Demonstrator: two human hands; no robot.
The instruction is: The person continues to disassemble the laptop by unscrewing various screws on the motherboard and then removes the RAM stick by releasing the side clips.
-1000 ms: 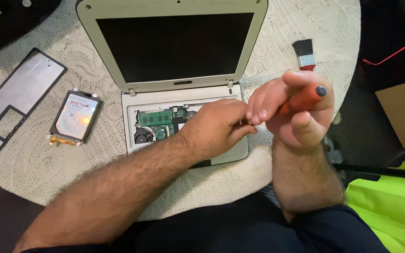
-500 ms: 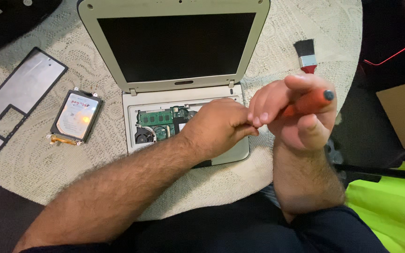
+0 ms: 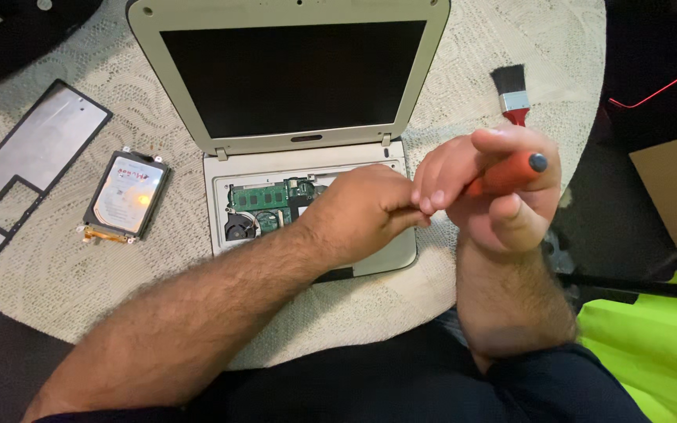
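Observation:
A small beige laptop [image 3: 291, 31] stands open on a round table, its keyboard removed so the green circuit board [image 3: 264, 196] and a fan show. My right hand [image 3: 495, 192] grips an orange-handled screwdriver [image 3: 511, 171], held up over the laptop's right edge. My left hand [image 3: 362, 211] hovers above the open base with its fingertips pinched at the screwdriver's tip, which is hidden between the fingers.
A hard drive [image 3: 125, 194] lies left of the laptop on the lace tablecloth [image 3: 56, 290]. A grey metal cover plate [image 3: 25, 168] sits further left. A red-handled brush [image 3: 513, 95] rests at the right. A cardboard box [image 3: 671, 188] and bright yellow-green fabric [image 3: 652, 345] are beyond the table edge.
Both hands have stayed together over the laptop's right side, shifting only slightly; the screwdriver handle sits a little further right.

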